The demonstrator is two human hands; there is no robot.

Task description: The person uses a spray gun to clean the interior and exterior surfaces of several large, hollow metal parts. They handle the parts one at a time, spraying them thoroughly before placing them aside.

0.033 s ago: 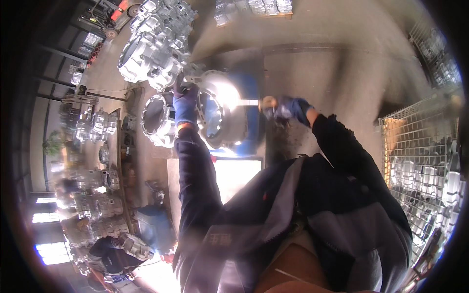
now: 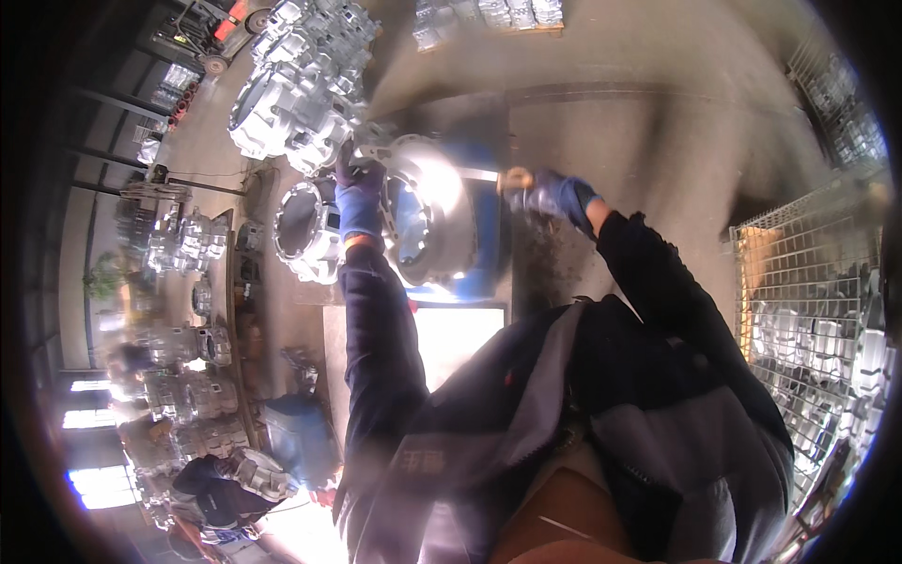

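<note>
My left hand (image 2: pixel 358 201), in a blue-purple glove, grips the near-left rim of a large ring-shaped metal casting (image 2: pixel 443 240). Its fingertips are partly lost among the silver parts. Wrapped round the brown handle of a flat file (image 2: pixel 481 174) is my gloved right hand (image 2: pixel 558 195), slightly blurred. The file's pale blade reaches left to the casting's bright upper side; whether it touches cannot be made out in the glare. Beneath the casting shows a blue surface (image 2: pixel 488 235). Another open round housing (image 2: pixel 306 230) stands just left of my left hand.
Several silver housings (image 2: pixel 301 103) are piled at the far left. A wire-mesh cage (image 2: pixel 799 282) of metal parts stands at right. A bench (image 2: pixel 231 320) with castings runs along the left, where another person (image 2: pixel 221 493) bends over a part beside a blue bin (image 2: pixel 296 432).
My right hand and the file have shifted slightly upward in view, and the blade now slants a little. My left hand stays on the casting.
</note>
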